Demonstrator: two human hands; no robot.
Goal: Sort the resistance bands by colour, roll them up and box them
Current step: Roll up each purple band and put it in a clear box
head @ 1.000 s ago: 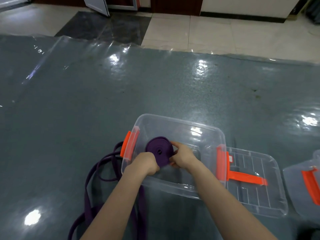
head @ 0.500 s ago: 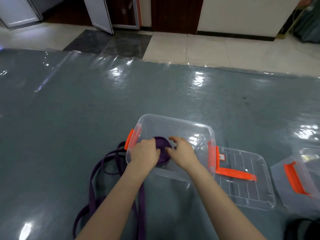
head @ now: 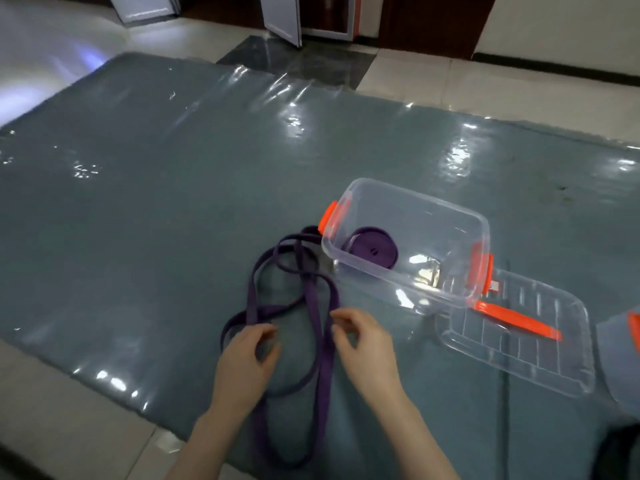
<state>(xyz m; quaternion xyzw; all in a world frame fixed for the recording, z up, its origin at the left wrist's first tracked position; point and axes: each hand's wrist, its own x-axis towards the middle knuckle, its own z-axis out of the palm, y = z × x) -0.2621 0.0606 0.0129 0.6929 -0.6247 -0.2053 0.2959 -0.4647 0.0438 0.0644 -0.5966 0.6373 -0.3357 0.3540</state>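
Loose band: the loose purple band (head: 313,306) lies in loops on the grey mat (head: 138,220) — right between the two hands and just left of the box.
Long way: it runs from near the person's body up toward the box corner.
Left hand: the left hand (head: 247,362) has its fingers apart and curled; its fingertips are at a loop, but I cannot tell if they touch it.
Right hand: the right hand (head: 365,348) is open too, right beside the long straight strand — it looks a bit nearer to it.
Rolled band: the rolled purple band (head: 372,251) sits inside the clear box (head: 450,216), at its left end.
Lid: the clear lid (head: 540,348) lies to the right of the box.
Hard to see: the picture is blurry, another box at the right edge is cut off, and I cannot tell if the loops are one band or more.
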